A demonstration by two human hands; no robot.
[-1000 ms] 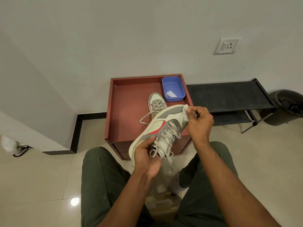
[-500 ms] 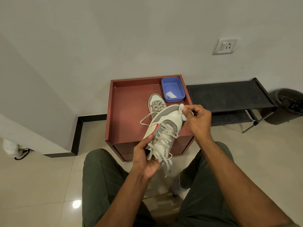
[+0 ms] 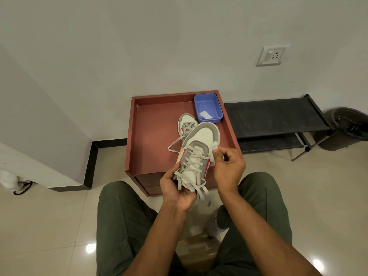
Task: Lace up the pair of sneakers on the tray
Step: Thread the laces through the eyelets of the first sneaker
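Laced sneaker (image 3: 201,150), toe pointing away, held above the near edge of the red tray (image 3: 151,140). Left hand (image 3: 176,193) grips its heel end from below, fingers curled round the shoe beside the loose lace ends (image 3: 200,188). Right hand (image 3: 228,167) pinches the sneaker's right side with thumb and fingertips. Second sneaker (image 3: 186,124) lies on the tray behind, just beside a blue tub (image 3: 208,107). Black shoe rack (image 3: 274,118) to the right.
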